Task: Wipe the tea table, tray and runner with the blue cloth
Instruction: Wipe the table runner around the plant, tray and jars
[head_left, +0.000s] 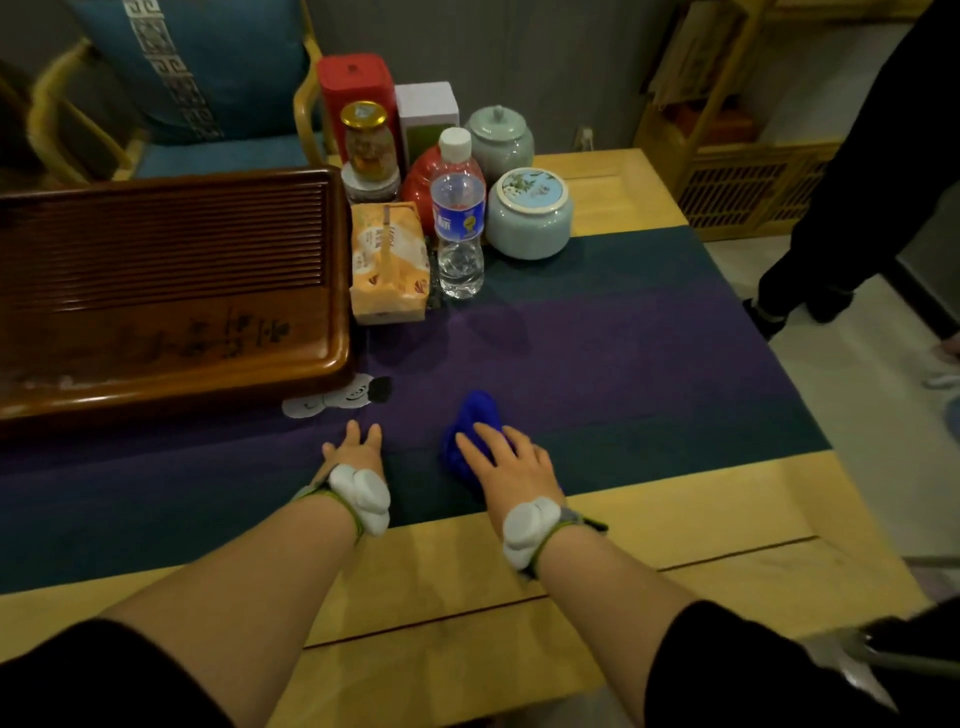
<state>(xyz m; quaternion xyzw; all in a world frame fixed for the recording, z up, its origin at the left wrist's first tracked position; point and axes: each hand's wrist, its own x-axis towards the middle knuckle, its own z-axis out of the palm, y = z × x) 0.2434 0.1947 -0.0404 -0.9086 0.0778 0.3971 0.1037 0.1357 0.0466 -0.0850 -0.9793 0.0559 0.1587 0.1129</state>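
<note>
Blue cloth (475, 434) under right hand (511, 460) on runner (623, 353).

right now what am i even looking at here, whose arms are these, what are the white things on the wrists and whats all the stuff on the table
There is no machine here. One camera on a person's head looks down at their own two arms. The white lumps strapped to the wrists look like trackers, though I cannot confirm that. The right hand presses flat on a blue cloth, which lies on the dark runner. The left hand rests open on the runner and holds nothing. On the pale wooden tea table there are also a brown wooden tray, a tissue pack, a water bottle, two lidded ceramic jars and some tins.
</note>
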